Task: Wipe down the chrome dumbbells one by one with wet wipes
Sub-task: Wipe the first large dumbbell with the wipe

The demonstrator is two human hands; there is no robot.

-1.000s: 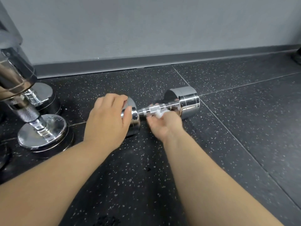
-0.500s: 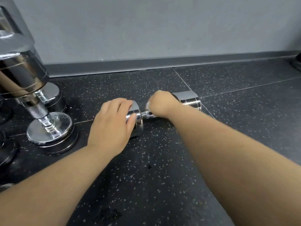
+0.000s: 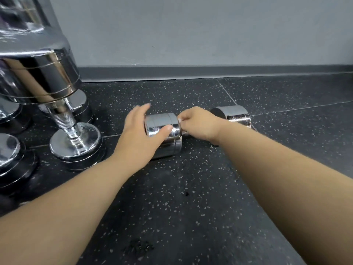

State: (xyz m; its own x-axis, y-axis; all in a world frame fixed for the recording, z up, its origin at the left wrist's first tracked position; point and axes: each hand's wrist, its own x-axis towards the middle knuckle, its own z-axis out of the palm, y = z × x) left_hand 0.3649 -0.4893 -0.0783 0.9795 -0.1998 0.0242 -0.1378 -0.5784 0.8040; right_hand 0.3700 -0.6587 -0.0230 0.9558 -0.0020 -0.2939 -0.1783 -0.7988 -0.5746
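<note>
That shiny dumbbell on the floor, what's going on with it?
A person is wiping a small chrome dumbbell lying on the speckled black rubber floor. Their left hand grips its left head to steady it. Their right hand is curled round the handle, a scrap of white wet wipe showing at the fingers. Bigger chrome dumbbells stand on end nearby.

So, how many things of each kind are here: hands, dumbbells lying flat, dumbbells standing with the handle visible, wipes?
Hands: 2, left hand and right hand
Dumbbell lying flat: 1
Standing dumbbell with handle visible: 1
Wet wipe: 1, mostly hidden in the right hand
Total: 5
</note>
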